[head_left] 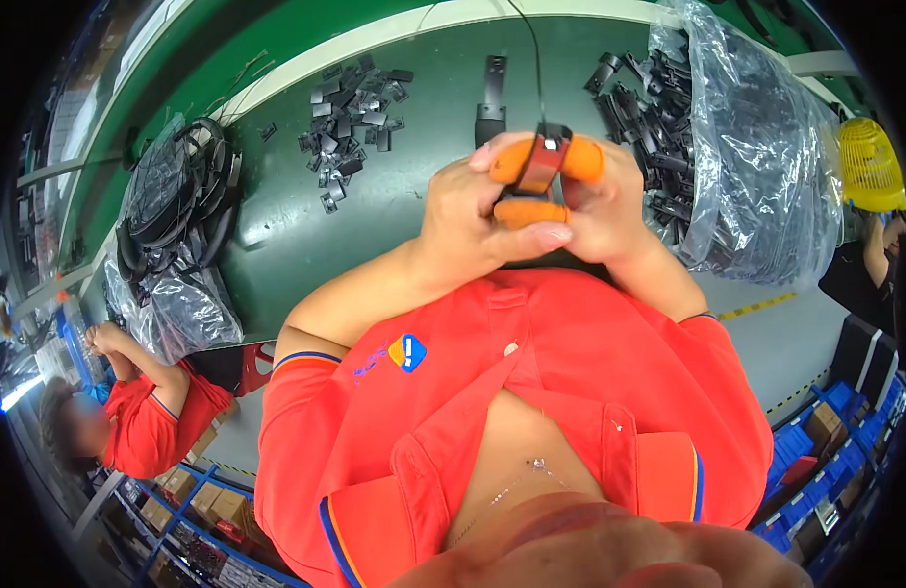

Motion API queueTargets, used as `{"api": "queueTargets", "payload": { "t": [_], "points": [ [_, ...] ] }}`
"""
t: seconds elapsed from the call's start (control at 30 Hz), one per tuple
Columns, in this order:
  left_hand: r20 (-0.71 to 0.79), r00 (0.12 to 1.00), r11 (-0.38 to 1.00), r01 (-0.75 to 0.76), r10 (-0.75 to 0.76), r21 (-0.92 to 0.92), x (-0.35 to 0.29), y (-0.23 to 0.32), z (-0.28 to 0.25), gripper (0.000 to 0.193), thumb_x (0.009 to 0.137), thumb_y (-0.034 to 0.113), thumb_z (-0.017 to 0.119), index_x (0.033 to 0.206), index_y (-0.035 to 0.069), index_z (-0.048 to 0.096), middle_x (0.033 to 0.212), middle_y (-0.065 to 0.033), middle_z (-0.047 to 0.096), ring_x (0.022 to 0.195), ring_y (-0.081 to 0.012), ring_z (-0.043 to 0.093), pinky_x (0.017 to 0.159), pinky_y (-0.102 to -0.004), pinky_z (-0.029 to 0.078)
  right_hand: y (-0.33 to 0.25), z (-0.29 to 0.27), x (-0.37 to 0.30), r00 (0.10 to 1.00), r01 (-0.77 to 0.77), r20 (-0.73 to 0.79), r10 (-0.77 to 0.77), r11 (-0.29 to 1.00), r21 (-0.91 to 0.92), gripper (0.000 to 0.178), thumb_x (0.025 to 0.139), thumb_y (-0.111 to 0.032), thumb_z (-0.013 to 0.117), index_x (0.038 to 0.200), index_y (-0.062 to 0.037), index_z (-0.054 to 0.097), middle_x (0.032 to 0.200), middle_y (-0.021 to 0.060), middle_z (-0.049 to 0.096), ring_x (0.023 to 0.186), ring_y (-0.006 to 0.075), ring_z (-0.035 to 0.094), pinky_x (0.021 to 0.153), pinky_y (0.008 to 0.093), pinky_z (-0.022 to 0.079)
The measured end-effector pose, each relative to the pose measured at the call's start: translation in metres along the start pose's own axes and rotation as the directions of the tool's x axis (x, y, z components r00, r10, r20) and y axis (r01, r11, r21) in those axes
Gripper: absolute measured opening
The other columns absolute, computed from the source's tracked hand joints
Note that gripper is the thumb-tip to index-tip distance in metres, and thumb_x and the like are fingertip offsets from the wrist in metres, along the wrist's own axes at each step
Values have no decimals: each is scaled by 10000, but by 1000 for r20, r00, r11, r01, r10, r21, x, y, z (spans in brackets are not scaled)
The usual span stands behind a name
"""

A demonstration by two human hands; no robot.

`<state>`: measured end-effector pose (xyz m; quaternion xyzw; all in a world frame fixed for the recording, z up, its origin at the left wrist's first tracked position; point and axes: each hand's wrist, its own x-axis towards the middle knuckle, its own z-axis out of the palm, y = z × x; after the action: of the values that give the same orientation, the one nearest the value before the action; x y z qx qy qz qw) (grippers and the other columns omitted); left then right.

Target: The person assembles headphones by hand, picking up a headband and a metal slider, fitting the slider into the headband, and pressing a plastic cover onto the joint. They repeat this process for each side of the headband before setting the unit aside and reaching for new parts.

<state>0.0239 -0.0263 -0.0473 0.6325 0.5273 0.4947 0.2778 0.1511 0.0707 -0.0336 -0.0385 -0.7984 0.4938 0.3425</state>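
My left hand [470, 223] and my right hand [604, 208] meet above the green table [394, 211], close to my chest. Between them they pinch a small dark metal clip-like part [542, 159], with orange finger cots on the fingertips that touch it. From the part a thin black wire [533, 59] runs away across the table. My orange shirt fills the lower half of the view.
A pile of small black parts [350, 106] and a long black bracket [490, 98] lie on the table. A clear bag of black parts [742, 147] sits at the right, a bag of black rings [178, 196] at the left. A seated person in red [144, 416] works at lower left.
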Motion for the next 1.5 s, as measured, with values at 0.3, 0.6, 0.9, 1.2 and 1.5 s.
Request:
{"api": "queueTargets", "payload": {
  "t": [0.3, 0.6, 0.9, 1.2, 1.5],
  "points": [
    [146, 952, 886, 305, -270, -349, 12, 22, -7, 321, 716, 243, 716, 922, 20, 612, 850, -89, 619, 808, -203, 579, 768, -301, 442, 8, 0, -2, 998, 55, -3, -56, 981, -184, 261, 700, -100, 659, 933, 9, 616, 971, 88, 646, 858, 224, 624, 800, 332, 488],
    [-71, 965, 961, 243, -253, -131, 20, 9, 4, 291, 778, 273, 638, 907, 14, 612, 739, -80, 625, 671, -185, 604, 638, -276, 472, 17, 35, -8, 912, -107, -363, 192, 965, 241, 185, 774, -55, 578, 951, -3, 590, 898, 88, 644, 790, 204, 625, 719, 294, 493],
    [358, 933, 967, -133, 48, 217, 71, -18, -42, 360, 807, 237, 618, 1070, 14, 516, 983, -155, 578, 915, -313, 540, 816, -375, 417, 33, -13, -23, 817, -333, -389, 426, 899, 285, 381, 857, -186, 595, 1188, -15, 513, 1165, 93, 534, 1085, 169, 486, 926, 281, 372],
    [242, 937, 368, -325, 253, 871, 151, -145, -127, 166, 785, 140, 578, 945, 98, 582, 868, -76, 619, 855, -217, 584, 776, -369, 414, 49, -85, -61, 848, -516, -517, 119, -41, -855, 534, 741, -220, 669, 1189, -7, 470, 1199, 190, 496, 1147, 380, 421, 956, 500, 296],
    [29, 998, 639, -58, 57, 767, 51, -89, -165, 368, 839, 283, 567, 1137, 70, 528, 1172, -136, 526, 1079, -301, 499, 910, -391, 399, 67, -67, -62, 933, -359, -320, 164, 402, -842, 373, 855, -116, 559, 1195, 20, 484, 1224, 191, 499, 1150, 342, 454, 956, 381, 353]
  ]
}}
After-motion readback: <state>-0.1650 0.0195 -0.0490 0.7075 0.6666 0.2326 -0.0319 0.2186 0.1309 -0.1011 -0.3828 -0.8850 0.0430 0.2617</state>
